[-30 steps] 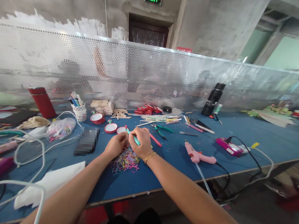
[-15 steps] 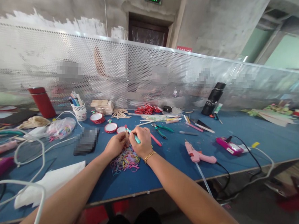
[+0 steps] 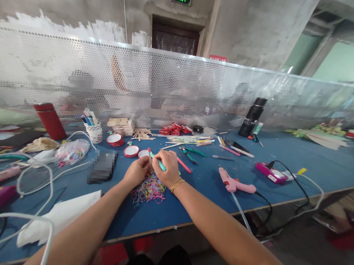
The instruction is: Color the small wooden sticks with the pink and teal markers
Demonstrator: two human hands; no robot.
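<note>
My right hand (image 3: 167, 166) is closed around a teal pen (image 3: 161, 164), holding it at a slant. My left hand (image 3: 138, 171) is pinched on a thin wooden stick (image 3: 150, 157) that stands up between the two hands; a red tip shows at its top, close to the pen's end. My fingertips hide the lower part of the stick. Just below both hands lies a tangled heap of colourful rubber bands (image 3: 149, 191) on the blue table. Beyond the left hand are white discs with red rims (image 3: 131, 151). A coral-red stick-like piece (image 3: 184, 165) lies beside my right hand.
Green-handled pliers (image 3: 193, 152) lie ahead on the right. A pink glue gun (image 3: 235, 183) with a cable sits at right, near a purple device (image 3: 271, 173). At left are a phone (image 3: 102, 168), white cables and a red bottle (image 3: 49, 120). Perforated metal panels (image 3: 168, 84) stand behind.
The pen and the red-tipped stick have shifted very slightly between my fingers. Both hands stay in nearly the same place above the rubber bands.
</note>
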